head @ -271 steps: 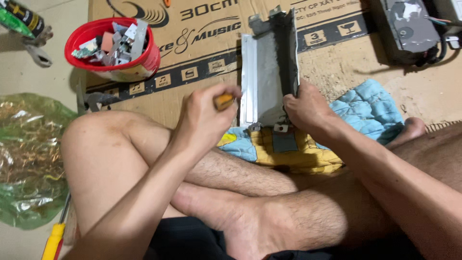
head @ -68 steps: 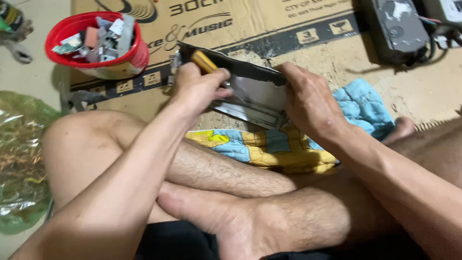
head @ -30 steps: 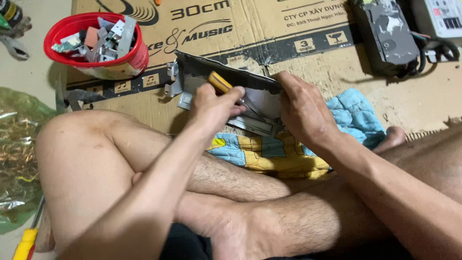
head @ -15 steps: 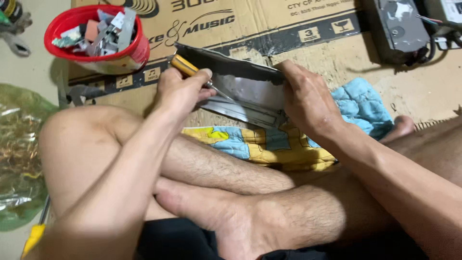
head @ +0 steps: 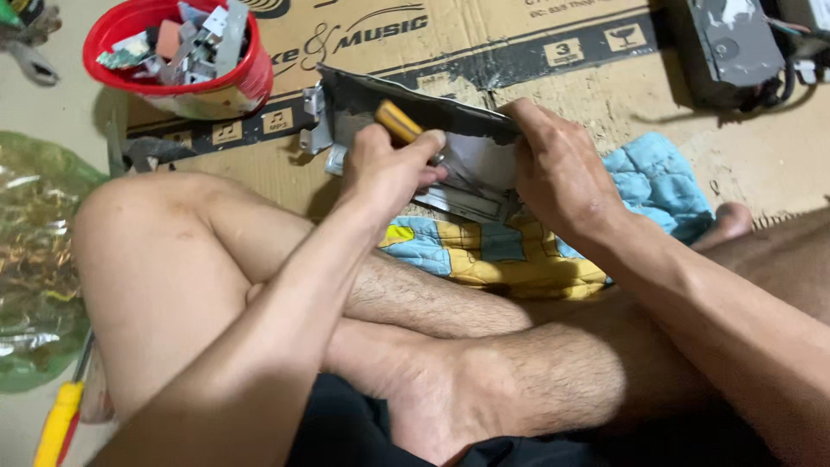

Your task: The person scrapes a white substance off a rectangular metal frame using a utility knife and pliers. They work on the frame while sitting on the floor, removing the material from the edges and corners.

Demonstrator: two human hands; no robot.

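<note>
A green plastic bag (head: 35, 259) lies far left beside one yellow screwdriver (head: 59, 424) on the floor. One red bowl (head: 186, 60) holds a heap of small metal scraps. The left hand (head: 385, 169) is curled tight around an orange-handled screwdriver (head: 399, 123), its tip against the grey metal casing (head: 432, 138). The right hand (head: 562, 173) grips the casing's right end, fingers closed over its edge, above a quilted cloth (head: 519, 255) on cardboard (head: 605, 95).

Screwdriver (head: 399, 122) tip behind the left hand (head: 385, 169); metal casing's (head: 415, 99) right end under the right hand (head: 562, 173).
</note>
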